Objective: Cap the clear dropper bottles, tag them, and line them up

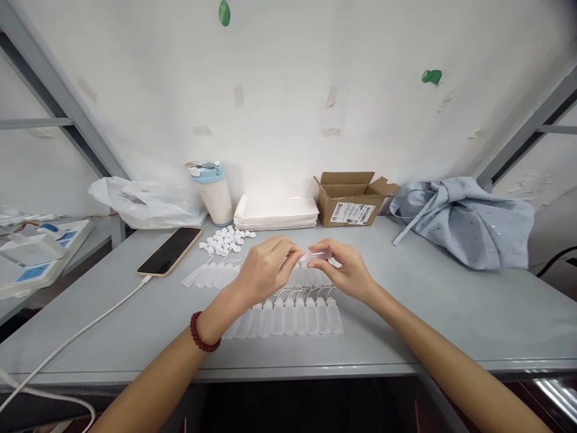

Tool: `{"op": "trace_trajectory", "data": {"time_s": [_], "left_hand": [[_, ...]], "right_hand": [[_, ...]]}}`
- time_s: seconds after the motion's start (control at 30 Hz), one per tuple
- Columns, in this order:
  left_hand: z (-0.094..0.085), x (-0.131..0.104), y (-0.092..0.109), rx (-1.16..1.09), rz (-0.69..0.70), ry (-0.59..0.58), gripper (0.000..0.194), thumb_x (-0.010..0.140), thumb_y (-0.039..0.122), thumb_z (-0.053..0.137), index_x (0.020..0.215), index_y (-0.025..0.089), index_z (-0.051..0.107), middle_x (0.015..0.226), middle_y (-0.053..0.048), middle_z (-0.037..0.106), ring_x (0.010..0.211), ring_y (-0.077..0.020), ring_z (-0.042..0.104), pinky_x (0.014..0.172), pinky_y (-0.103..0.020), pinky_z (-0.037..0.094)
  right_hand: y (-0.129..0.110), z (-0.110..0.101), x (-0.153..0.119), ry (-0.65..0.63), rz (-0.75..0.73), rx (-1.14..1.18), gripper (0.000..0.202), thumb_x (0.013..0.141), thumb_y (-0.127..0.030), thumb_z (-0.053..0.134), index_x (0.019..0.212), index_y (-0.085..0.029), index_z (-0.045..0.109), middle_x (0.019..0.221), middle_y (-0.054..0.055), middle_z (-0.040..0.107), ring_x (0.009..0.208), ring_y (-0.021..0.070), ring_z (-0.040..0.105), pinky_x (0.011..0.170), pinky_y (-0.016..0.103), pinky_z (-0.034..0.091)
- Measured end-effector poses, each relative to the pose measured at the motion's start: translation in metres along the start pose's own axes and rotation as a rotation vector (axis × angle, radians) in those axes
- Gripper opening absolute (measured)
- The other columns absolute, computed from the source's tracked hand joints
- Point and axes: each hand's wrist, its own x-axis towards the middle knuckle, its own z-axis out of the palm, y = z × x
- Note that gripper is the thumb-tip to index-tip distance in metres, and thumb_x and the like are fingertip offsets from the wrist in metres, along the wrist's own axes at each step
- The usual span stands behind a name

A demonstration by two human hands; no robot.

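Between the thumb and fingers of my right hand [347,267] lies a small translucent plastic squeeze bottle [318,256], held sideways above the table. My left hand [269,264] is closed in a pinch at the bottle's left end; what its fingertips grip is hidden. Below my hands, a front row of similar bottles [288,317] with thin looped straps at their tops lies side by side. Behind it runs another row of bottles [216,275], partly covered by my left hand. A loose pile of small white caps [224,242] sits just beyond that row.
On the grey table [433,300] are a phone [170,252] with a white cable, a plastic bag [144,201], a lidded cup [215,195] and a stack of white sheets or envelopes [277,213]. An open cardboard box [349,201] and a light blue cloth bag [469,222] stand right.
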Motion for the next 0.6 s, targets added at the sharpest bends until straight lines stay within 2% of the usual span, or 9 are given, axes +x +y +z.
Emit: {"op": "trace_trajectory", "data": {"time_s": [0.07,0.13,0.23,0.33,0.43,0.5,0.6], "left_hand": [[-0.003,0.001,0.003,-0.058,-0.032,0.005,0.018,0.088,0.023,0.049,0.076,0.014,0.060,0.070,-0.003,0.062,0.066,-0.0128,0.054,0.061,-0.025,0.043],[-0.006,0.004,0.007,-0.174,-0.156,-0.048,0.017,0.087,0.026,0.052,0.080,0.015,0.062,0.074,-0.003,0.064,0.070,-0.0131,0.057,0.062,-0.024,0.045],[-0.012,0.008,0.012,-0.359,-0.368,-0.227,0.024,0.087,0.035,0.051,0.085,0.016,0.065,0.080,-0.003,0.066,0.074,-0.0141,0.060,0.059,-0.022,0.048],[-0.016,0.011,0.014,-0.496,-0.463,-0.372,0.033,0.088,0.041,0.047,0.080,0.015,0.065,0.076,-0.002,0.065,0.063,-0.0121,0.058,0.054,-0.021,0.047],[-0.018,0.011,0.014,-0.583,-0.482,-0.444,0.034,0.088,0.041,0.047,0.073,0.014,0.062,0.068,-0.001,0.061,0.057,-0.0102,0.055,0.053,-0.021,0.047],[-0.018,0.010,0.014,-0.560,-0.465,-0.463,0.033,0.089,0.037,0.047,0.067,0.014,0.059,0.063,0.000,0.059,0.055,-0.0099,0.055,0.053,-0.020,0.045],[-0.014,0.007,0.013,-0.388,-0.313,-0.421,0.033,0.090,0.028,0.044,0.062,0.014,0.054,0.057,0.001,0.054,0.054,-0.0092,0.051,0.052,-0.020,0.038]], "right_hand": [[0.000,-0.001,0.000,0.018,0.016,0.003,0.012,0.082,-0.028,0.063,0.088,-0.018,0.061,0.073,0.001,0.066,0.058,0.0113,0.057,0.051,0.023,0.044],[0.001,-0.002,0.001,0.037,0.024,0.001,0.014,0.081,-0.029,0.064,0.089,-0.018,0.061,0.071,0.001,0.064,0.057,0.0110,0.055,0.051,0.023,0.043],[0.001,-0.003,0.001,0.039,0.011,0.003,0.014,0.081,-0.029,0.064,0.088,-0.019,0.061,0.070,0.000,0.064,0.055,0.0107,0.053,0.050,0.023,0.042],[-0.001,-0.004,0.000,0.001,-0.017,0.037,0.012,0.082,-0.027,0.064,0.089,-0.018,0.061,0.072,0.001,0.066,0.059,0.0111,0.057,0.053,0.023,0.043],[-0.003,-0.004,0.000,-0.034,-0.018,0.059,0.012,0.082,-0.027,0.063,0.090,-0.018,0.062,0.074,0.002,0.067,0.060,0.0113,0.058,0.053,0.023,0.043],[-0.003,-0.004,-0.001,-0.060,-0.003,0.070,0.013,0.082,-0.028,0.063,0.090,-0.018,0.062,0.075,0.002,0.068,0.059,0.0111,0.057,0.051,0.023,0.042],[-0.001,-0.006,-0.001,-0.113,0.028,0.100,0.013,0.083,-0.029,0.061,0.090,-0.017,0.062,0.073,0.002,0.068,0.057,0.0108,0.056,0.050,0.023,0.041]]}}
